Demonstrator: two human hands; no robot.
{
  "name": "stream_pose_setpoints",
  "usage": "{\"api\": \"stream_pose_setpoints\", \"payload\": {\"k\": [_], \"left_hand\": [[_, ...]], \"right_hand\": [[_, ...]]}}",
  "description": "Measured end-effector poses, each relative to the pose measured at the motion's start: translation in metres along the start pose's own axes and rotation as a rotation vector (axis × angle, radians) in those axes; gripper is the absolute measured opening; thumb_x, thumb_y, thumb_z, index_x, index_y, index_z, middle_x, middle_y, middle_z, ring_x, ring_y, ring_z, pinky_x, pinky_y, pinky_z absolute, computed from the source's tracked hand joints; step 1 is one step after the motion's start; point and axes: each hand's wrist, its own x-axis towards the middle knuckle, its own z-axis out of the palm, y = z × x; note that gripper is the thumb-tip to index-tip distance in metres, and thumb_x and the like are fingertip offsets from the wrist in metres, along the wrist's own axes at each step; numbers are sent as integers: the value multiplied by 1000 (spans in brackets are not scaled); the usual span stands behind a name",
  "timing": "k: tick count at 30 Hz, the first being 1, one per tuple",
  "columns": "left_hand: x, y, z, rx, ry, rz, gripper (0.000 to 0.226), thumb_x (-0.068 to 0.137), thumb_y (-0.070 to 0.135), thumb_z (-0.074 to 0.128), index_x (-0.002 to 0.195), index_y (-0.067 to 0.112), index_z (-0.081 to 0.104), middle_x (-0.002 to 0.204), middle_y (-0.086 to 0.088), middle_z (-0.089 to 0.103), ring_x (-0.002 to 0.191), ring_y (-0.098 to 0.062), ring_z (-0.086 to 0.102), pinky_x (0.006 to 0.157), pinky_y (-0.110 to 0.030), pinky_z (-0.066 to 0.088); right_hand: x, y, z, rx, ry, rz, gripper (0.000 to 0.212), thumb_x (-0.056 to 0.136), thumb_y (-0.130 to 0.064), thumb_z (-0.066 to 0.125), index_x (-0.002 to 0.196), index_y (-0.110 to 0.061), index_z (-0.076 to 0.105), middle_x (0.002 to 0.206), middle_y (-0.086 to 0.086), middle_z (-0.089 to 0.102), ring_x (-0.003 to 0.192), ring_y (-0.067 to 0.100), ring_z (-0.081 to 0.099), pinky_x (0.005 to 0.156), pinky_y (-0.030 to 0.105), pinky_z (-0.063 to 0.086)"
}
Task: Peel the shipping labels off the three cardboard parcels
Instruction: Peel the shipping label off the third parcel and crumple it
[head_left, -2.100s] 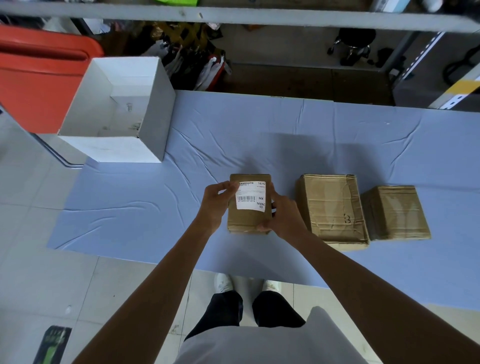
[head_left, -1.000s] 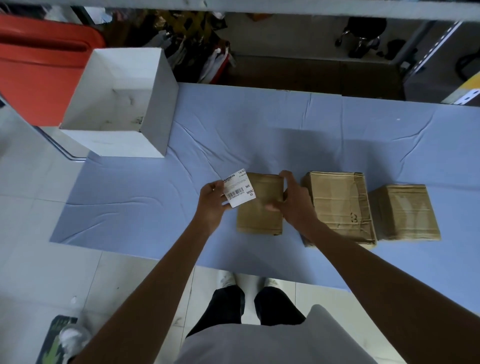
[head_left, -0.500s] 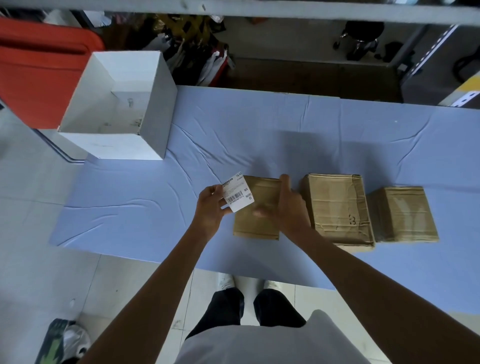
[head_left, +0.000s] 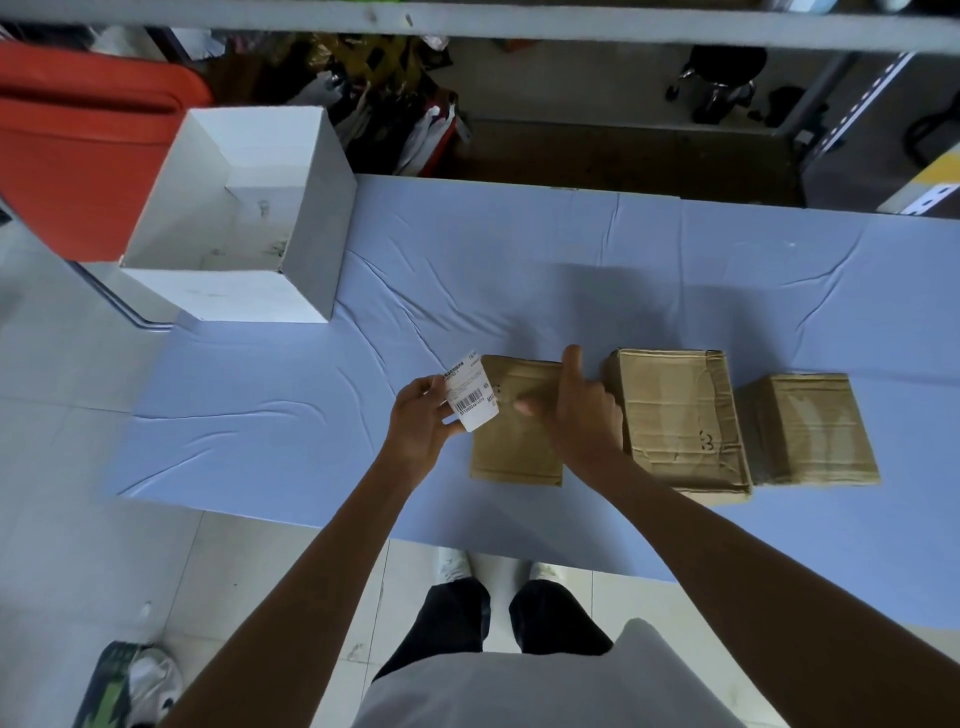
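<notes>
Three brown cardboard parcels lie in a row on the blue tablecloth (head_left: 519, 270). My left hand (head_left: 423, 421) pinches a white shipping label (head_left: 471, 399) with a barcode, held free just left of the left parcel (head_left: 511, 441). My right hand (head_left: 576, 410) rests on that parcel's right side, thumb along its far edge, fingers spread over its top. The middle parcel (head_left: 680, 415) and the right parcel (head_left: 808, 431) show bare tops with no label visible.
An open white box (head_left: 306, 208) stands at the table's far left corner. A red chair (head_left: 78, 135) sits behind it. Clutter and shelving lie beyond the far edge. My legs and the tiled floor are below the near edge.
The label, stuck on the left parcel two seconds ago, came off in my left hand and now hangs beside the box. My right hand shifted onto the parcel's top right.
</notes>
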Motion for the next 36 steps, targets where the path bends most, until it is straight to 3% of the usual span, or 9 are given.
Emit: {"api": "stream_pose_setpoints", "payload": {"k": [4,9,14,16,21,23,26,31,36], "left_hand": [[0,0,-1,13,-5,6,15,99,8,42,88,10,52,89,-13,59,82,-29,62,58,-32,60],[-1,-2,-1,-10,-33,11,17,99,8,41,85,10,52,90,-13,59,82,-31,62,62,-36,61],[-1,-1,-4,-8,-35,-5,20,99,6,40,82,10,50,99,-15,58,92,-33,60,71,-43,57],[0,-2,-4,-1,-25,-12,21,99,6,40,81,9,49,100,-16,58,93,-33,60,72,-44,55],[2,-2,-8,18,24,-5,19,99,6,40,82,10,50,88,-12,58,83,-27,62,58,-35,60],[3,-2,-10,21,34,-15,17,99,6,41,85,10,50,88,-13,58,83,-27,62,59,-36,60],[4,-2,-12,12,38,-22,16,99,7,41,86,9,51,89,-14,58,84,-28,61,72,-46,56],[3,-2,-13,-1,21,-30,14,99,8,41,90,9,52,107,-19,56,102,-38,56,88,-56,46],[4,-1,-11,3,5,-29,16,99,9,40,87,8,50,106,-19,57,103,-38,56,84,-53,48]], "right_hand": [[-1,0,2,50,46,-22,52,90,-45,55,123,-16,28,73,4,52,78,38,65,59,33,41],[-3,-8,3,21,-41,81,100,58,-76,66,126,-17,22,94,9,62,84,32,65,71,38,52],[1,-3,0,73,63,-39,42,95,-38,50,122,-15,28,66,0,49,66,31,64,55,33,45],[1,0,-3,129,41,-59,35,95,-33,50,118,-16,30,63,-2,48,67,31,64,54,32,44],[-9,3,-1,193,-274,-40,124,47,-64,82,140,-23,12,126,5,50,108,27,57,89,40,49],[-12,6,5,160,-241,-90,131,43,-61,85,143,-23,8,135,6,44,116,29,54,92,40,47],[-10,9,11,277,-172,-87,111,49,-46,87,136,-27,20,123,3,52,104,29,59,81,32,46],[-3,16,7,384,-132,-158,61,80,-24,71,125,-23,30,69,-12,45,61,12,52,59,23,42],[0,18,8,338,-95,-165,40,92,-14,55,125,-17,33,63,-13,41,54,3,46,53,19,39]]}}
